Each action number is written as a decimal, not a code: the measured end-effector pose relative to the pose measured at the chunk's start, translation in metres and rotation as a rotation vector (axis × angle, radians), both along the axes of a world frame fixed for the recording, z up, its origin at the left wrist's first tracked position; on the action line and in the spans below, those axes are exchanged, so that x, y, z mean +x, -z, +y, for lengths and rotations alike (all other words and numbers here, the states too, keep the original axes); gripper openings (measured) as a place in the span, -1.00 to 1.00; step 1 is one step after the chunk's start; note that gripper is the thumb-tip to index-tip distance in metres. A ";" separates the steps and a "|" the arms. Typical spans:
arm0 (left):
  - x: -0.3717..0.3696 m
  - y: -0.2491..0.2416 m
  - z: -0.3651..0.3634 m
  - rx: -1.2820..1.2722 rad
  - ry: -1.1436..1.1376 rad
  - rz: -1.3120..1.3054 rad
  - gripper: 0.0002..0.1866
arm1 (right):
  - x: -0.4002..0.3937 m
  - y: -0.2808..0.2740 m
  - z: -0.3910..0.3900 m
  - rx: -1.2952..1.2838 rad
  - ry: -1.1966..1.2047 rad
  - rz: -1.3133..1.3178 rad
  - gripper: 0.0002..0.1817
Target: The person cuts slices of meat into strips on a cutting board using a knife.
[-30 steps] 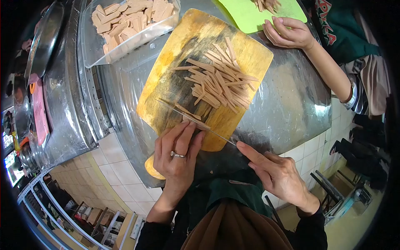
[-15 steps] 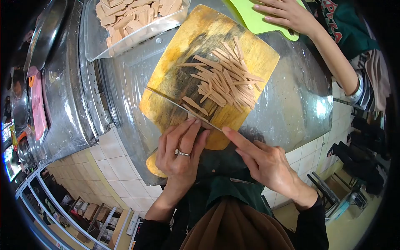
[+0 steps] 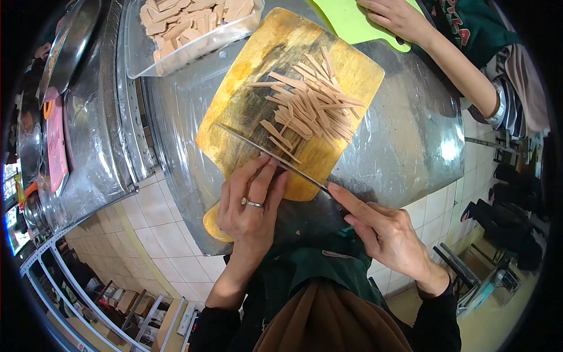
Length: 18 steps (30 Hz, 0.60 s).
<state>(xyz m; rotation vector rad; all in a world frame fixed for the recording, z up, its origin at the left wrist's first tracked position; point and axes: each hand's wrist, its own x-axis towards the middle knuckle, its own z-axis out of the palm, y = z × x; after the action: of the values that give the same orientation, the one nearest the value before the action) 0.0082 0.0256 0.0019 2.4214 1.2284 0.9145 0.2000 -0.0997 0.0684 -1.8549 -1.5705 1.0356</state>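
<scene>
My right hand point(image 3: 387, 234) grips a knife point(image 3: 272, 157) by its handle, the index finger stretched along the top of it. The blade lies diagonally across the worn wooden cutting board point(image 3: 226, 108). Just on the near side of the blade, my left hand point(image 3: 249, 202), with a ring on one finger, presses its bent fingertips onto a light-brown slice that they mostly hide. Beyond the knife lies a loose pile of thin light-brown strips point(image 3: 314, 105). Two separate strips point(image 3: 277, 134) rest between that pile and the blade.
A clear plastic container point(image 3: 205, 48) of flat light-brown pieces stands at the upper left. At the upper right another person's hand point(image 3: 399, 19) rests on a green cutting board point(image 3: 352, 26). The metal table point(image 3: 404, 135) has a plastic-like covering. A pink item point(image 3: 56, 146) lies at the far left.
The knife has shifted a little to the right and tipped, with its spine now showing. A thin strip now lies apart on the far side of the blade. The view has shifted slightly.
</scene>
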 end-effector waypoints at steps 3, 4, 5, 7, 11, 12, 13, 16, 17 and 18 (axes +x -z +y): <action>-0.001 0.002 0.000 0.015 0.005 -0.010 -0.61 | -0.001 -0.001 -0.003 -0.033 -0.010 -0.052 -0.27; -0.001 0.002 0.000 0.016 0.005 -0.012 -0.62 | -0.001 -0.001 -0.003 -0.022 -0.011 -0.072 -0.26; -0.001 0.002 -0.001 0.017 0.005 -0.013 -0.62 | -0.002 -0.001 -0.004 -0.012 -0.012 -0.092 -0.24; -0.001 0.001 0.000 0.008 0.000 -0.013 -0.61 | -0.004 -0.001 -0.004 -0.024 -0.018 -0.142 -0.21; -0.002 -0.001 0.000 -0.025 -0.009 0.005 -0.61 | -0.009 0.000 0.002 -0.036 -0.046 -0.243 -0.15; -0.002 -0.001 -0.001 -0.028 -0.007 0.004 -0.61 | -0.010 0.002 0.004 -0.020 -0.053 -0.264 -0.13; -0.001 -0.002 0.000 -0.031 -0.005 0.003 -0.61 | -0.012 0.005 0.008 -0.025 -0.061 -0.262 -0.14; -0.001 -0.001 0.001 -0.020 0.000 -0.001 -0.62 | -0.011 0.014 0.025 -0.032 -0.071 -0.209 -0.16; -0.001 -0.001 0.000 -0.014 0.001 0.002 -0.62 | -0.011 0.017 0.031 -0.033 -0.067 -0.156 -0.18; -0.001 -0.001 0.000 -0.021 0.002 0.000 -0.62 | -0.008 0.019 0.036 -0.030 -0.061 -0.104 -0.21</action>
<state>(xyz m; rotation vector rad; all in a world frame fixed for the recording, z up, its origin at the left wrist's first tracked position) 0.0074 0.0260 0.0032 2.4058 1.2291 0.8970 0.1916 -0.0637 0.0493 -1.9191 -1.6896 1.0092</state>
